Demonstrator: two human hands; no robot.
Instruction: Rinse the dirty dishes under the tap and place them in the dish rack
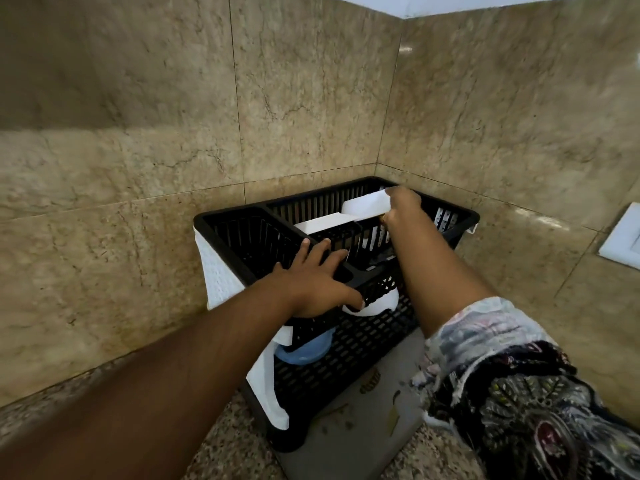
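Note:
A black slatted plastic dish rack [346, 355] stands in the wall corner on the speckled counter. My left hand [311, 275] lies over its near rim, fingers spread across the divider and thumb hooked under the edge. My right hand [403, 204] reaches over the far compartment and grips a white rectangular plate [365, 204] standing on edge there. A second white plate [323, 223] leans just left of it. A white bowl [375, 303] and a blue dish [304, 351] show through the rack's front wall.
White paper towel [216, 271] hangs over the rack's left side and front corner. A grey mat [367, 427] with scraps lies in front of the rack. A white wall socket [623, 237] sits at the right. Marble tiled walls close in behind and to the right.

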